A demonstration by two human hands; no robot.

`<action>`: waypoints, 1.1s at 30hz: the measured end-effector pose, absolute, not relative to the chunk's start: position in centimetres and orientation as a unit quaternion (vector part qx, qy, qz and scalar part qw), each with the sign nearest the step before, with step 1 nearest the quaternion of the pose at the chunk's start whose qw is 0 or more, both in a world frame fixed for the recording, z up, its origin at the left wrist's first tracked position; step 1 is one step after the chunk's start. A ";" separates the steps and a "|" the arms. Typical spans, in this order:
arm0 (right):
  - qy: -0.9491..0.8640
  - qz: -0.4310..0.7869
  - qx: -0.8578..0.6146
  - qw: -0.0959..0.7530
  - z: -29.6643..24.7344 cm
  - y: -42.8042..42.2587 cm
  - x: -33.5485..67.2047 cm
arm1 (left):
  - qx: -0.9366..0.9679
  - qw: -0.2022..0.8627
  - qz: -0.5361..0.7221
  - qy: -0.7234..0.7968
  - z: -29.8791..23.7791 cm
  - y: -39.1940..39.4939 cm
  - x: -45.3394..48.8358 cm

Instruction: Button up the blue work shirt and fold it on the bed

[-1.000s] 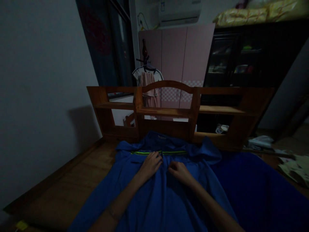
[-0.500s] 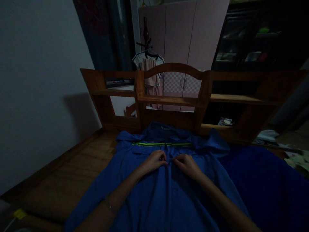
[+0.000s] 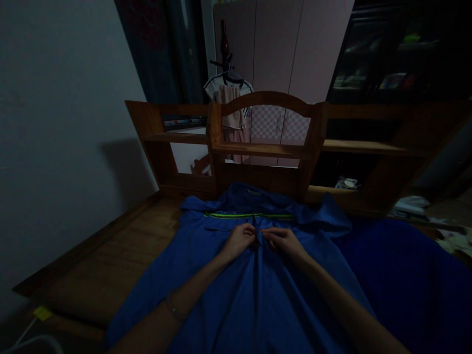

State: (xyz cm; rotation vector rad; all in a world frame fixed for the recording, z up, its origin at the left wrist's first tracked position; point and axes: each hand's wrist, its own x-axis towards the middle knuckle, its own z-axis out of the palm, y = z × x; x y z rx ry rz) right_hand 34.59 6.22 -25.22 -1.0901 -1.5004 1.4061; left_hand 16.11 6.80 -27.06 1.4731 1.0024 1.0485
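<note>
A blue work shirt (image 3: 236,295) with a yellow-green stripe (image 3: 228,215) across the chest lies flat on a wooden bed platform (image 3: 121,255), collar toward the headboard. My left hand (image 3: 240,240) and my right hand (image 3: 283,241) meet at the shirt's front placket just below the stripe. Both hands have their fingers curled and pinched on the fabric edges there. Whether a button sits between the fingers is hidden in the dim light.
A wooden headboard with shelves (image 3: 265,147) stands right behind the collar. More dark blue cloth (image 3: 405,280) lies to the right. A white wall (image 3: 55,123) runs along the left. Clothes hang on a rack (image 3: 226,93) before a pink wardrobe (image 3: 287,54). A yellow tag (image 3: 43,312) lies at bottom left.
My hands have come closer together at the placket and moved slightly up toward the stripe. The left hand went from flat on the cloth to pinching. The view tilted down.
</note>
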 end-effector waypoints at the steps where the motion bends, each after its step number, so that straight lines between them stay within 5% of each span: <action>1: -0.601 0.553 -0.427 0.389 -25.2 6.2 34.5 | 0.608 0.512 0.439 0.418 -27.0 6.8 16.1; 14: -0.666 0.357 -0.437 0.488 -23.2 5.0 34.1 | 0.588 0.445 0.543 0.402 -25.1 5.2 17.7; 33: -0.701 0.324 -0.457 0.442 -24.6 5.6 34.3 | 0.590 0.445 0.521 0.427 -25.9 4.6 17.9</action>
